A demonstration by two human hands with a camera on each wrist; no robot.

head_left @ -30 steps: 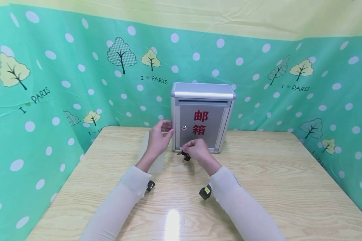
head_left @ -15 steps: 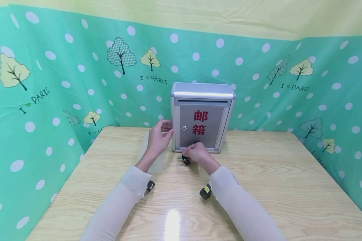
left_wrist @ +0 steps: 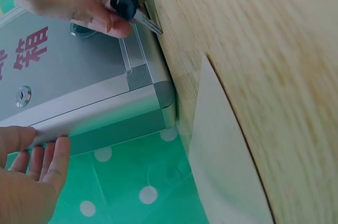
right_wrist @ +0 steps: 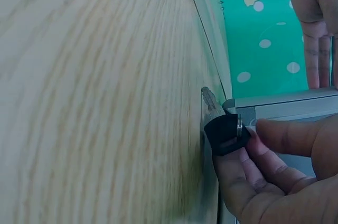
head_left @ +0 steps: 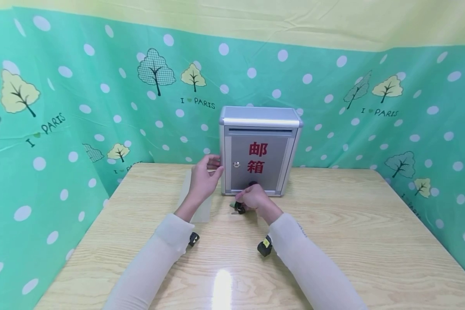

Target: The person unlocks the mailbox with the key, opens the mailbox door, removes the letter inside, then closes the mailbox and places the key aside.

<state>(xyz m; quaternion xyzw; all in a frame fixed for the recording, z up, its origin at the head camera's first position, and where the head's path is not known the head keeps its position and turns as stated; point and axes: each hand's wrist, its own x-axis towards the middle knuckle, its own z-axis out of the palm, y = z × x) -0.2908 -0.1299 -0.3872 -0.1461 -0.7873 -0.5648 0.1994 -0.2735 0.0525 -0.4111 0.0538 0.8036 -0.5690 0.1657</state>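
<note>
A grey metal mailbox with red characters stands at the back of the table, its door shut against the frame. A round keyhole lock sits on the door's left side. My left hand touches the box's left edge, thumb at the front corner and relaxed fingers along the side. In front of the bottom edge, my right hand pinches a small ring of black-headed keys between thumb and fingers. One key's metal blade points away from the fingers, close over the tabletop in the right wrist view.
A pale flat sheet, like paper or an envelope, lies left of the mailbox, partly under my left forearm. Black wrist-camera mounts show below the sleeves. A green dotted curtain hangs behind the wooden table.
My right hand with the keys has come down slightly and nearer to me from the mailbox's bottom edge, and the keys have turned in its fingers. My left hand stays put.
</note>
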